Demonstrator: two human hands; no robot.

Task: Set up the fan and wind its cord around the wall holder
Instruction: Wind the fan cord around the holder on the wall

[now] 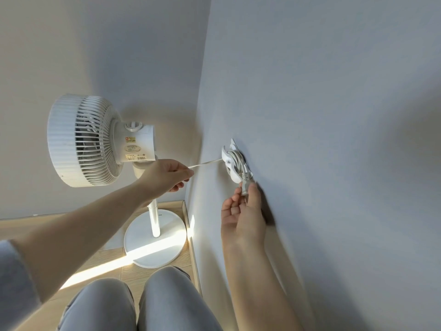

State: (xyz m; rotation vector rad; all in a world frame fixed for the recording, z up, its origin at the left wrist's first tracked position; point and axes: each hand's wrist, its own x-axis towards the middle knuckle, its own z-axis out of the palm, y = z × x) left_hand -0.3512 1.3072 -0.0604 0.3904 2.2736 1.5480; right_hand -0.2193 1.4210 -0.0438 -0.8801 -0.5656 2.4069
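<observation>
The cord (235, 161) is sitting in several loops around the white wall holder (226, 155), which is fixed to the grey-blue wall (322, 103) just right of the room's corner. The winding step looks nearly finished: 1 taut strand is running left from the holder into the left hand (168, 174), whose fingertips are pinching it closed, while the plug end (245, 185) is hanging below the coil with the right hand (243, 209) closing thumb and fingers on it. The next move probably calls for keeping that strand tight and tucking or seating the plug so the loops are not slipping off the holder's arms. The fan (83, 139) is standing upright in the corner on its round base (155, 240), on a wooden floor (100, 261), so the set-up part seems done. Its motor housing is carrying 3 stickers: a red-and-yellow mark, an oval label and a barcode strip (135, 157); their writing is too small to read. The person's knees, in grey trousers (143, 304), are showing below.
</observation>
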